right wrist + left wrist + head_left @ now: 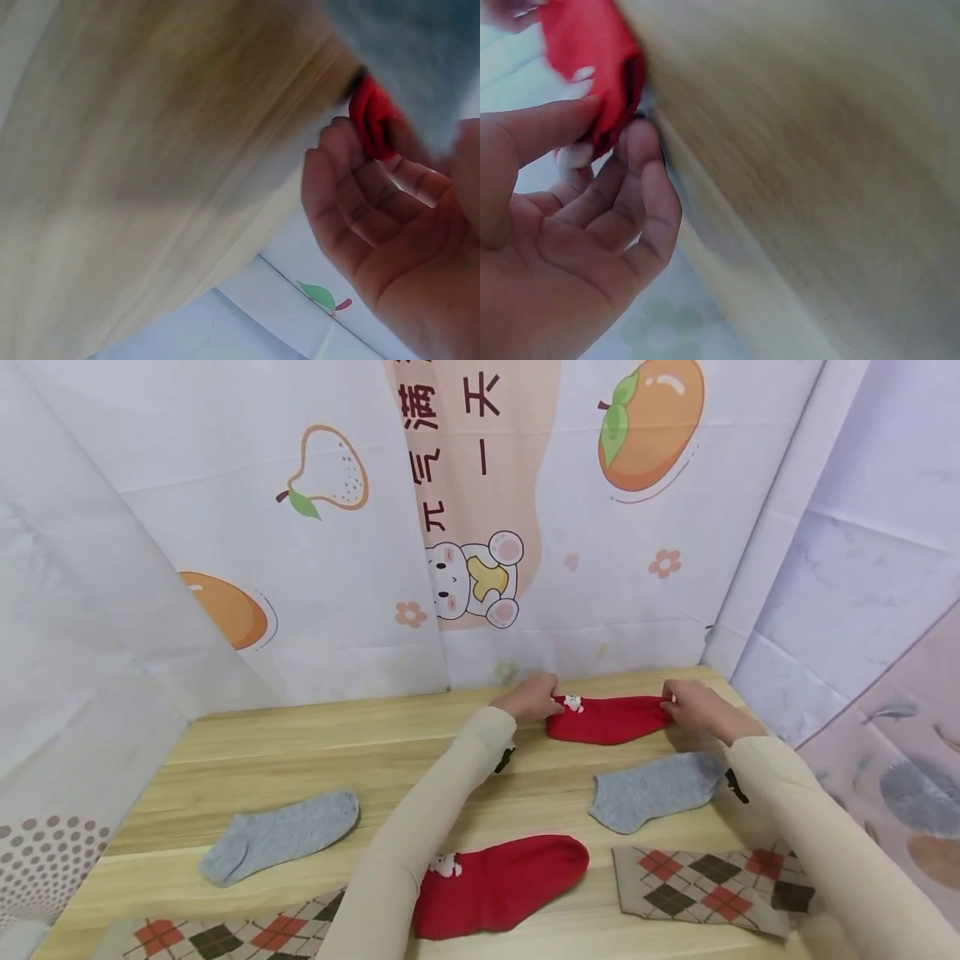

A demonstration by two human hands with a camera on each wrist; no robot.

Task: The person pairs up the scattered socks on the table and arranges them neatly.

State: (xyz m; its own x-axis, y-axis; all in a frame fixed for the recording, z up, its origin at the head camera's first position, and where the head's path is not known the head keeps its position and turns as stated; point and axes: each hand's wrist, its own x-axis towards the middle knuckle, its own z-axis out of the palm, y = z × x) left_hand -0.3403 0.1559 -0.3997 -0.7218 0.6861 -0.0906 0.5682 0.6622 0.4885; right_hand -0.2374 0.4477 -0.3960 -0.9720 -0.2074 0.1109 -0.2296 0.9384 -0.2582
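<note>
A red sock (611, 720) with a white figure at its cuff lies near the table's back edge, stretched between both hands. My left hand (531, 697) pinches its cuff end between thumb and fingers, which also shows in the left wrist view, the red cuff (615, 112) under the thumb. At the toe end my right hand (693, 706) pinches the sock; in the right wrist view the curled red toe (371, 120) sits at the fingertips, partly hidden by grey cloth. A grey sock (656, 789) lies just in front of the right hand.
Closer to me lies a second red sock (498, 885), beside an argyle sock (708, 889) partly under the right forearm. Another grey sock (288, 833) lies at left, with another argyle sock (247, 935) partly behind the left sleeve. A printed curtain (337, 568) hangs behind the wooden table (300, 743).
</note>
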